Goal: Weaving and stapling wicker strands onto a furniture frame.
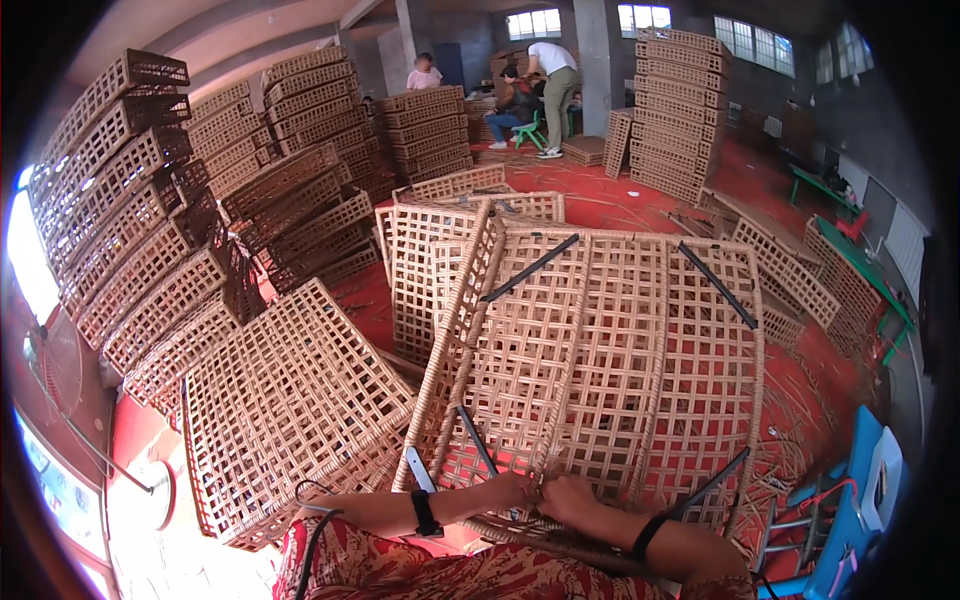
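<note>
A large tan woven wicker crate (610, 350) leans upright in front of me, its open lattice facing me. Dark straps lie slantwise near its corners. At its lower edge, by a vertical rib, my left hand (514, 490) and my right hand (572, 498) are close together. Both have curled, closed fingers; what they pinch is too small and partly hidden to make out. Each wrist wears a black band. A light blue flat strip (419, 470) sticks up beside my left forearm.
Another wicker crate (295, 400) lies at my left, before tall crate stacks (140, 230). More stacks (680, 110) stand behind. A blue chair (855, 510) is at lower right, a green table (860, 265) beyond. Cane scraps litter the red floor. Several people (555, 85) are at the back.
</note>
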Motion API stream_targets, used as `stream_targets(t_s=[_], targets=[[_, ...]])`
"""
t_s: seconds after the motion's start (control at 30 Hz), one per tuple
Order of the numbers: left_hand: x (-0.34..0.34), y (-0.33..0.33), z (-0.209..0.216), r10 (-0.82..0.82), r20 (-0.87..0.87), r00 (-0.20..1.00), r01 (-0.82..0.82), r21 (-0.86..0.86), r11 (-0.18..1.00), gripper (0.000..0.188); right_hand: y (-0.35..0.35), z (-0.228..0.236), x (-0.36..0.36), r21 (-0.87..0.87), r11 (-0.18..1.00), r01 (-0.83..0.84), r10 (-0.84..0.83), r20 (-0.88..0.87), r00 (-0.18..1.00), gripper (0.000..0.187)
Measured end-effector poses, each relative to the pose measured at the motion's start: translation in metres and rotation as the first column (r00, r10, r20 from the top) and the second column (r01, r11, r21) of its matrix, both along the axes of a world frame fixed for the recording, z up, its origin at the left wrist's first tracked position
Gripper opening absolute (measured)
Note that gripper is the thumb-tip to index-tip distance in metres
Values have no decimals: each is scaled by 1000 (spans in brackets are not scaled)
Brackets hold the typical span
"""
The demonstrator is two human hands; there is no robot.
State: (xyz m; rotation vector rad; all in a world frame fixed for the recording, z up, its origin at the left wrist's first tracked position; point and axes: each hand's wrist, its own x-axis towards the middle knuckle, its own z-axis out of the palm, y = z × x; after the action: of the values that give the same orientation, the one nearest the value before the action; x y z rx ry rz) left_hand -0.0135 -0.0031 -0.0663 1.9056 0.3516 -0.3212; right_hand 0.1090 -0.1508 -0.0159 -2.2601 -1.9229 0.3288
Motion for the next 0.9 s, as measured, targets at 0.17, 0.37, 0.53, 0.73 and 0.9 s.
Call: stream_targets(t_s=[0.17, 0.37, 0.53, 0.73, 0.9], targets=[[4, -8, 20, -33, -64, 997, 41, 137, 990, 26, -1, -9, 2, 14, 997, 82, -81, -77, 994, 29], [3, -5, 26, -38, -14, 999, 39, 49, 998, 24, 5, -8, 4, 52, 998, 26, -22, -63, 998, 26], [0, 0, 13, 34, -29, 999, -34, 21, 999, 18, 8, -6, 7, 61, 995, 80, -79, -19, 997, 23], [2, -4, 33, 8, -9, 1000, -9, -121, 993, 25, 9, -8, 14, 73, 994, 77, -76, -10, 997, 22], [-1, 0, 13, -42, -33, 999, 39, -70, 997, 23, 11, -10, 17, 29, 999, 34, -34, -18, 999, 20]])
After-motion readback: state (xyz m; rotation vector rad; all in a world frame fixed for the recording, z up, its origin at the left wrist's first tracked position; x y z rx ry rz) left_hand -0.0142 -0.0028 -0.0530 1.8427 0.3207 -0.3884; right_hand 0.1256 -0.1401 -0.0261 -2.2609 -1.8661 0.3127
